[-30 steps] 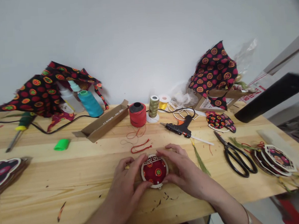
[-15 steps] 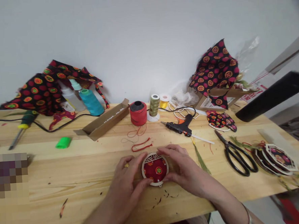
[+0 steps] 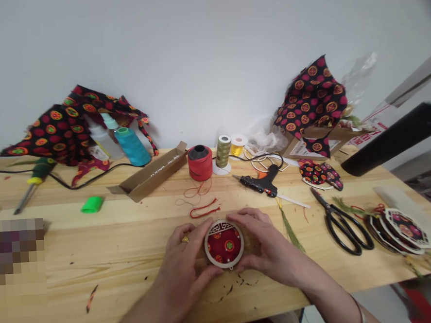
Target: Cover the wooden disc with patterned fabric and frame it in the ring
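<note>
between left hand (image 3: 182, 253) and right hand (image 3: 266, 241), near the front edge of the wooden table (image 3: 133, 254), a round ornament (image 3: 224, 246) with pale frame, cut lattice at the top and dark red flowered fabric below. held from both sides, by the rim only, with face turned up; cannot tell if resting on the wood or a little lifted. on the left side, fingers and thumb bent in a half-open curve, index finger touching the upper rim, thumb at the lower rim. on the right side, nearly the same curve, with fingertips at the top of the rim and thumb close to the lower right part.

at the back right, a cardboard box (image 3: 309, 148), with patterned fabric (image 3: 312, 97) heaped over the opening and clear plastic beside; mostly covered inside, so cannot tell the rest. at the back middle, a long narrow carton (image 3: 154, 175), open along the top, lying slantwise. at the back left, under another patterned cloth (image 3: 58, 127), plastic bottles (image 3: 105, 144), just behind a teal thread cone (image 3: 133, 149); cannot tell with what filled. beyond the ornament, a red cord (image 3: 204, 210), then a red spool (image 3: 200, 167). to the right, a glue gun (image 3: 260, 183) and scissors (image 3: 330, 209).
</note>
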The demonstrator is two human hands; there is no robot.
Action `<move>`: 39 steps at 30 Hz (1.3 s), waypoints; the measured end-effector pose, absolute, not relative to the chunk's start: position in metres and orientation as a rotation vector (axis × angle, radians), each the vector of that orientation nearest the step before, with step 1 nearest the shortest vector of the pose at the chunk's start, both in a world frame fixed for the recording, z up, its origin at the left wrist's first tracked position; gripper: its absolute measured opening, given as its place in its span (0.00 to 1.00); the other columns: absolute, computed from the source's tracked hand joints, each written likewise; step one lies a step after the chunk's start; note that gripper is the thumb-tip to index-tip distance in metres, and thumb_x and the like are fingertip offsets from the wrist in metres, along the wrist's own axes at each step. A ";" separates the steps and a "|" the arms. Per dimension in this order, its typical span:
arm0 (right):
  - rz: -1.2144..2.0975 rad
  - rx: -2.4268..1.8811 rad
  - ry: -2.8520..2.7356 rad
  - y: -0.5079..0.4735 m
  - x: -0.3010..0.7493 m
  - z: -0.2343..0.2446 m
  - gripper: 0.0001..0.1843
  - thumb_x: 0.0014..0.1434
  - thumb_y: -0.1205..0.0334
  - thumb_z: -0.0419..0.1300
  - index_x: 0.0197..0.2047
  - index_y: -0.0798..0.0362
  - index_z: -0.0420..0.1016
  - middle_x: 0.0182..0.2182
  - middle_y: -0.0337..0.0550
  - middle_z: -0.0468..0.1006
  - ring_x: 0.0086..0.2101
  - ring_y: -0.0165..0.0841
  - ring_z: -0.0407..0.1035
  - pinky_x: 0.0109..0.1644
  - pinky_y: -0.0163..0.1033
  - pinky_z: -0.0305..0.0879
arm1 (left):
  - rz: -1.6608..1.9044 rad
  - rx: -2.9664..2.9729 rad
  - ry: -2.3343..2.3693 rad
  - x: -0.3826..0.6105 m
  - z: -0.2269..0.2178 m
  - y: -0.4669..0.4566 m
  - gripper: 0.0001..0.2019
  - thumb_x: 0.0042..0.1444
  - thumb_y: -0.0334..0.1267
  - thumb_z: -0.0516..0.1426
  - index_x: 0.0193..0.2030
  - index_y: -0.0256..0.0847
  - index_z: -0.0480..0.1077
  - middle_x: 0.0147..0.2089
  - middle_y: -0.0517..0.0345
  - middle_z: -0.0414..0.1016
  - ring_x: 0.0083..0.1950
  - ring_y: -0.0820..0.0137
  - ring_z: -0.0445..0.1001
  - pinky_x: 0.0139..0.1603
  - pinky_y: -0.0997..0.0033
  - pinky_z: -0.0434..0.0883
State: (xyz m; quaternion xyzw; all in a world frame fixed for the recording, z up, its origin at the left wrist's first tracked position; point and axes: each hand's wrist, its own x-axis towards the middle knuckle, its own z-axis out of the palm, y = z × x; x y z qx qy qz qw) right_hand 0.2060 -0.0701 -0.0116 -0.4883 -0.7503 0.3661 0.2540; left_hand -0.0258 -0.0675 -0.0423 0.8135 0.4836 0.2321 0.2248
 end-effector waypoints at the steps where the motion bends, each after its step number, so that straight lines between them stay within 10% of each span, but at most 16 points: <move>1: 0.995 -1.331 -2.042 -0.070 0.206 -0.011 0.43 0.47 0.58 0.73 0.63 0.39 0.59 0.58 0.42 0.64 0.60 0.40 0.53 0.65 0.48 0.52 | 0.633 2.248 1.325 -0.026 -0.042 -0.067 0.34 0.54 0.36 0.61 0.66 0.47 0.52 0.58 0.51 0.70 0.60 0.54 0.61 0.59 0.50 0.65; 39: 0.890 -1.278 -2.193 -0.069 0.202 -0.005 0.38 0.54 0.67 0.67 0.64 0.41 0.58 0.57 0.40 0.69 0.59 0.40 0.52 0.62 0.48 0.54 | 0.698 2.399 1.245 -0.027 -0.046 -0.062 0.25 0.51 0.38 0.64 0.57 0.45 0.69 0.58 0.52 0.75 0.55 0.53 0.66 0.55 0.46 0.66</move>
